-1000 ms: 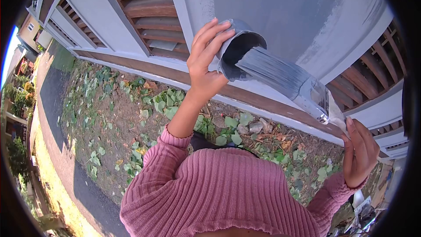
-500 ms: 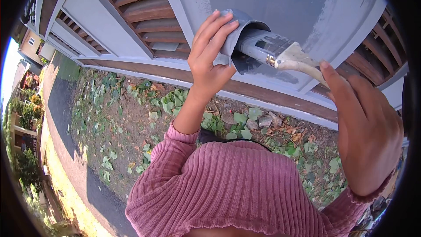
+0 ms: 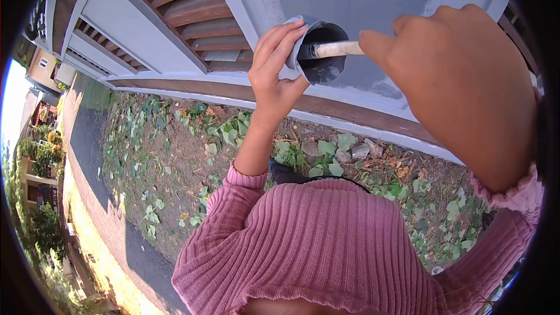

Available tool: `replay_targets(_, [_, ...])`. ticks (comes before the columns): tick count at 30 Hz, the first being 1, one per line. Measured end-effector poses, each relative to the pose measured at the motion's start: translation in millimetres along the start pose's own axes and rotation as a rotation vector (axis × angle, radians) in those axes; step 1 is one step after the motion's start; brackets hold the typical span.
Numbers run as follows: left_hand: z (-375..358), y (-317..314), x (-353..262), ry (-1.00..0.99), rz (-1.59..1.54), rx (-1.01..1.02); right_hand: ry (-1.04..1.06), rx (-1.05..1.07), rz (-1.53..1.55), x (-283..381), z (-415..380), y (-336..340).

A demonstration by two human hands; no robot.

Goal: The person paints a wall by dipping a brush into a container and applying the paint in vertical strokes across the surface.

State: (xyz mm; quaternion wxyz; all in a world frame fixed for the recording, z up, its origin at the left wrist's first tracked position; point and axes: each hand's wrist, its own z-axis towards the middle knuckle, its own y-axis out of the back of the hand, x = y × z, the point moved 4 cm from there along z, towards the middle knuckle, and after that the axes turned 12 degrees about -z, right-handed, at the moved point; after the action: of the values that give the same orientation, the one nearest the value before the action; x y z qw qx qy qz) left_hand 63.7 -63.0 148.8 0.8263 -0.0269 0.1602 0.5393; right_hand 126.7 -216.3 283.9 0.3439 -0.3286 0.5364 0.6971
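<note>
Left hand (image 3: 274, 70) gripping paint cup (image 3: 315, 52); right hand (image 3: 461, 81) gripping brush handle (image 3: 338, 49), bristles sunk inside. Risk: tilted cup spilling paint.

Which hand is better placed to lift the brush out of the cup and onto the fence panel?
Right. The right hand already grips the brush handle, whose bristles sit inside the paint cup. The left hand is wrapped around the cup, holding it against the grey fence panel.
</note>
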Motion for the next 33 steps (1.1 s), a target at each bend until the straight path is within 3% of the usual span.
replay_targets(6, [-4.7, 6.9, 0.6, 0.059, -0.011, -0.012, 0.047, -0.291, 0.422, -21.2, 11.6, -20.8])
replay_targets(15, [-0.3, 13.3, 2.6, 0.165, 0.044, -0.101, -0.235, -0.110, -0.107, 9.6, 4.3, 23.2])
replay_targets(16, [8.2, 11.9, 1.2, 0.036, -0.009, -0.071, -0.194, -0.136, -0.094, 8.6, 2.4, 5.1])
replay_targets(19, [-4.2, 8.0, 8.5, 0.171, 0.008, -0.052, -0.212, -0.061, -0.014, 17.7, 7.4, 2.9])
replay_targets(25, [-4.0, 2.6, 6.1, 0.098, -0.008, -0.038, -0.023, -0.034, 0.037, 5.7, 15.5, -12.4])
replay_targets(33, [-8.6, 0.3, 4.0, 0.092, -0.037, 0.009, -0.034, -0.046, 0.052, 11.2, 25.9, 5.4])
